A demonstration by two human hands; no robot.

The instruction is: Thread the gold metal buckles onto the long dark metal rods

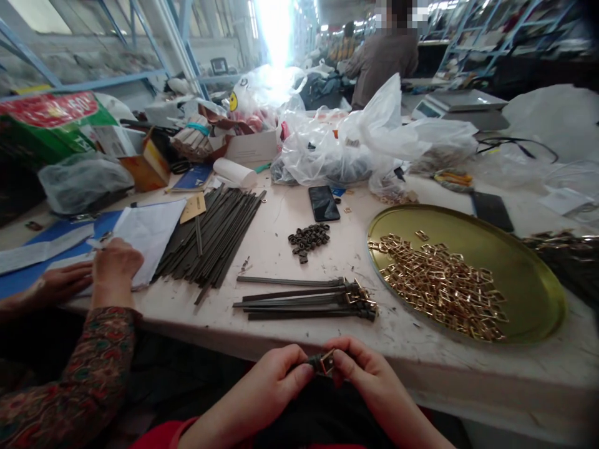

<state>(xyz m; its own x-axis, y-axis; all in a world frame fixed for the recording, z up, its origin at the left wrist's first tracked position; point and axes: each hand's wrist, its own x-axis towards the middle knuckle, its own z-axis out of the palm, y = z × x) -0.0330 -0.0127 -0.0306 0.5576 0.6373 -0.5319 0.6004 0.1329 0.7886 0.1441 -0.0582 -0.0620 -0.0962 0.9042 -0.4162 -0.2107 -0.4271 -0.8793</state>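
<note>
Just past the table's front edge, my left hand [279, 375] pinches the end of a dark strap [314, 362] between thumb and fingers. My right hand [362, 369] grips a gold buckle [326, 362] that sits at that strap end. Most of the strap is hidden by my hands. Beyond them lie several dark straps [299, 300] side by side, their buckled ends to the right. Behind these is a small pile of dark strap loops [309, 240]. A round gold-coloured tray [524, 280] on the right carries a heap of loose gold buckles [444, 287].
Left, a large stack of dark straps [224, 231] lies beside white paper [150, 231], where a co-worker's hand [115, 265] holds a pen. A phone [324, 203] rests mid-table. Clear plastic bags [327, 153], boxes and a scale [461, 106] line the back. Another person [386, 59] stands beyond.
</note>
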